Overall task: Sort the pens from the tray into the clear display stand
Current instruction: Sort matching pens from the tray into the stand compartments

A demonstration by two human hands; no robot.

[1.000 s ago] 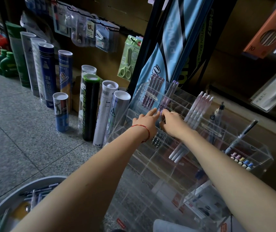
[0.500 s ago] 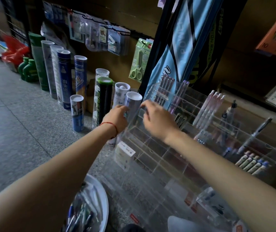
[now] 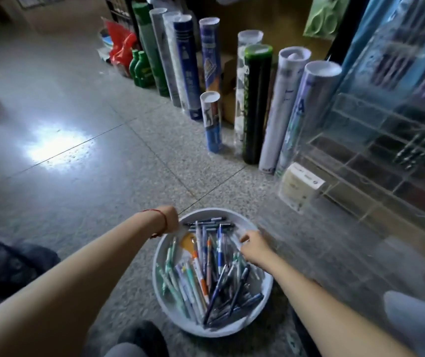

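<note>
A round white tray sits on the floor in front of me, filled with several pens in blue, teal, white and orange. My left hand, with a red string at the wrist, is at the tray's far left rim; its fingers are hidden behind the hand. My right hand reaches over the pens on the tray's right side with its fingers curled down among them. No pen shows clearly in its grip. The clear display stand stands to the right, blurred, with pens in its upper slots.
Tall shuttlecock tubes stand in a row along the wall behind the tray, next to the stand. Green bottles and a red bag lie further back. Grey stone floor spreads to the left. My knee shows at lower right.
Both hands have left the display stand and come down to the tray. The view has swung down and left, from the stand to the floor.
</note>
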